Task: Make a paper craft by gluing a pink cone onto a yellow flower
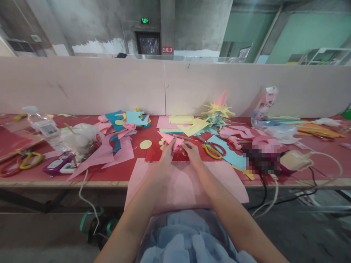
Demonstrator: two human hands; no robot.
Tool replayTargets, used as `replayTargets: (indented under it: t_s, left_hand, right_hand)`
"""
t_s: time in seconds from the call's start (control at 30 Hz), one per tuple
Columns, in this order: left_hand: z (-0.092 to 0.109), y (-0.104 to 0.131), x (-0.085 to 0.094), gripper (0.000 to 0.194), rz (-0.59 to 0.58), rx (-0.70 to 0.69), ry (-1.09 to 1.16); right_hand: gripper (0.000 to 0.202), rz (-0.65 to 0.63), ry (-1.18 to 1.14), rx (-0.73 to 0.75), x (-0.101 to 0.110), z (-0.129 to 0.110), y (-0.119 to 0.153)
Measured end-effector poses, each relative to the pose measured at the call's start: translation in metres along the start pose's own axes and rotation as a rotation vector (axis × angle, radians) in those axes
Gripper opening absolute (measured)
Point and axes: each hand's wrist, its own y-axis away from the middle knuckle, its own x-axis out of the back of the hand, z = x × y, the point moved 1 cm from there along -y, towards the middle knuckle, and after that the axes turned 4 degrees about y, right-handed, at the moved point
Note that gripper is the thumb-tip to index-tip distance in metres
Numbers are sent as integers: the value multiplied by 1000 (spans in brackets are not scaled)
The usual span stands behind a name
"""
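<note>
Scissors (207, 143) and blue paper (235, 156) lie beside the right hand (192, 150).

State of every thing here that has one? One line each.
Pink paper piece: held by left hand and right hand
Scissors near right hand: lying flat
Far-left scissors: lying flat
Paper tree: standing, pink tip up
Plastic bottle: capped
Exit sign: lit green
</note>
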Motion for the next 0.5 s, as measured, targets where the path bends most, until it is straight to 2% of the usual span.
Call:
replayTargets:
  t_s: [0.27, 0.5]
  left_hand:
    - [1, 0, 0, 29, 4, -35, -53]
    - [-3, -6, 2, 35, 5, -144, -119]
  right_hand:
    - [32, -18, -12, -3, -1, -3, 0]
    - [36, -26, 17, -4, -1, -3, 1]
